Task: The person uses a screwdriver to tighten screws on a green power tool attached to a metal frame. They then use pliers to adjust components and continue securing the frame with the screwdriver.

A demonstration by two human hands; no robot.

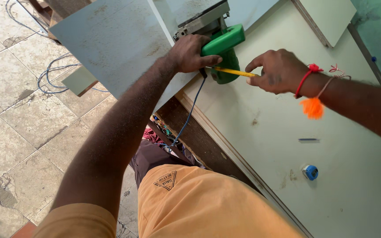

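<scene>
Saw: your left hand [189, 53] is wrapped shut around the handle of the green power saw [224, 49], which sits at the near edge of the pale board [331, 132], its metal base plate [201, 18] on the far side of the handle.
Pencil: your right hand [278, 70] pinches a yellow pencil [234, 72], fingers closed on it, tip aimed at the saw body and touching or just short of it; you cannot tell which.
Hands: apart, one on each side of the saw, the pencil bridging the gap.
Wrist: red thread band with an orange tassel [312, 107] on your right wrist, hanging over the board.
Cord: thin blue cable [188, 117] drops from the saw handle down past the board edge toward your lap.
Materials: saw housing smooth moulded plastic; board flat, matt, pale green-white laminate, smudged with dust and a few brown marks.
Panel: grey dusty sheet [111, 44] just left of the saw, overhanging the floor.
On board: small dark pen-like stick [308, 139] and a blue round tape measure [310, 172], both well apart from the saw, nearer you.
Containers: none to be made out.
Floor: worn beige stone tiles [9, 110] left of the saw, cracked and stained, loose blue wire [51, 75] lying on them.
</scene>
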